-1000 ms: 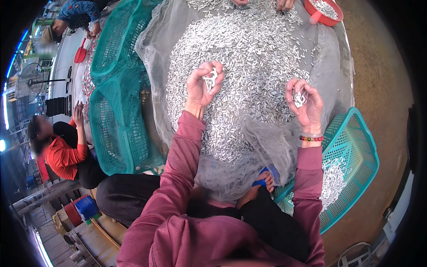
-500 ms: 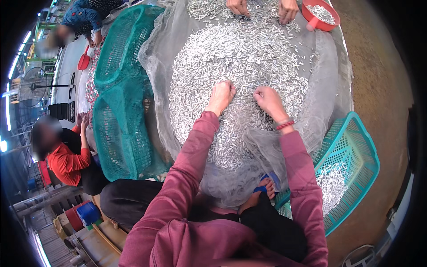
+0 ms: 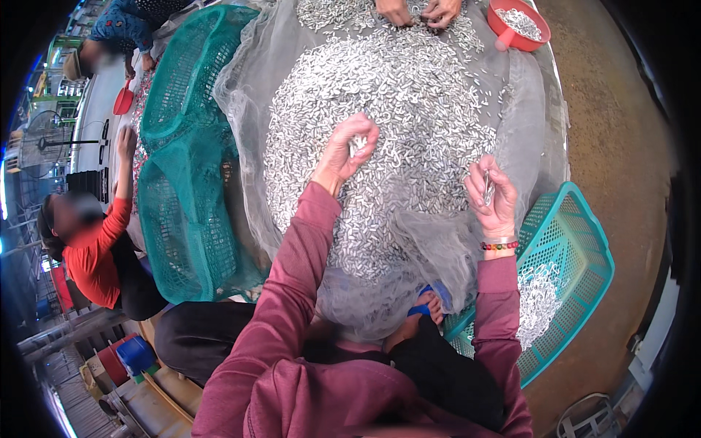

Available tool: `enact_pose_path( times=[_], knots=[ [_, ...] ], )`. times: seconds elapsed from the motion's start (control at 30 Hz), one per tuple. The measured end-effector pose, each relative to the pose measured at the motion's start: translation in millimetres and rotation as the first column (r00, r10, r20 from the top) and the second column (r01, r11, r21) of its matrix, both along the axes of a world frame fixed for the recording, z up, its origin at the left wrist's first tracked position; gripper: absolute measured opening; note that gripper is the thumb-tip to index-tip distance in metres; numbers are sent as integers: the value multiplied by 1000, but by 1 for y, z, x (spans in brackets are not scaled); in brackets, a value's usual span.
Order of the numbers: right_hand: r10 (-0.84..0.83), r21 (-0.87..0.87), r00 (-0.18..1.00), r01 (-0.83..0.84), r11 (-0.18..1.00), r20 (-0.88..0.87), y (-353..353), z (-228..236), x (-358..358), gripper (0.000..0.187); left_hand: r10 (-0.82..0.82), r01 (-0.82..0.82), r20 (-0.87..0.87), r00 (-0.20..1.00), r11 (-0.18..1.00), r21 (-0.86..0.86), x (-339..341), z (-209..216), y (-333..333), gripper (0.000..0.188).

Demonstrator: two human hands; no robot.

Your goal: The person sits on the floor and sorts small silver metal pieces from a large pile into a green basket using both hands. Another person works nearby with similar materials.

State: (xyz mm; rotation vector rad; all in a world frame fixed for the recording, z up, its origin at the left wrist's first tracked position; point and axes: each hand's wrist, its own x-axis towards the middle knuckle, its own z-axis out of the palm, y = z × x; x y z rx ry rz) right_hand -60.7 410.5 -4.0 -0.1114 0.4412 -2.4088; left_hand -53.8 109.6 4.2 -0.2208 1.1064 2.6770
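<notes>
A broad heap of small silvery-white metal pieces (image 3: 409, 95), rounded and partly hook-shaped, is spread over a pale mesh net (image 3: 252, 109). Their exact kind cannot be told. Above the middle of the heap, my left hand (image 3: 349, 150) is closed, with several whitish pieces showing inside the curled fingers. At the heap's right edge, my right hand (image 3: 493, 193) is raised, its fingers pinching a silvery piece or pieces. Beside that hand stands a turquoise plastic basket (image 3: 584, 292) on the floor, with a pile of looped silvery pieces (image 3: 539, 299) in it.
Opposite, another person's hands (image 3: 416, 13) work in the heap. A red scoop (image 3: 520, 25) with pieces lies at the far right. On the left are green net-covered baskets (image 3: 186, 219), a person in orange (image 3: 95, 255), another person (image 3: 117, 29), and a second red scoop (image 3: 124, 98).
My right hand has lifted from the heap and moved right, towards the basket, with pieces pinched. My left hand has turned and now shows pieces in it. The opposite person's hands came together.
</notes>
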Motion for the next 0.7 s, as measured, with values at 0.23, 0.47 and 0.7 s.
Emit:
enact_pose_path(
  times=[0.23, 0.47, 0.7],
  knots=[
    [330, 926, 867, 329, 184, -373, -32, -44, -36, 25, -693, -167, 4, 721, -179, -969, -10, -30, 15, 16],
    [717, 823, 592, 566, -44, -369, -73, -64, -38, 20, -264, 55, 11, 964, 158, -986, -7, -9, -14, 17],
    [467, 794, 715, 606, -42, -521, -61, -5, -18, 26, -100, 113, 67, 993, 578, -808, 5, 10, -19, 15]
  ],
)
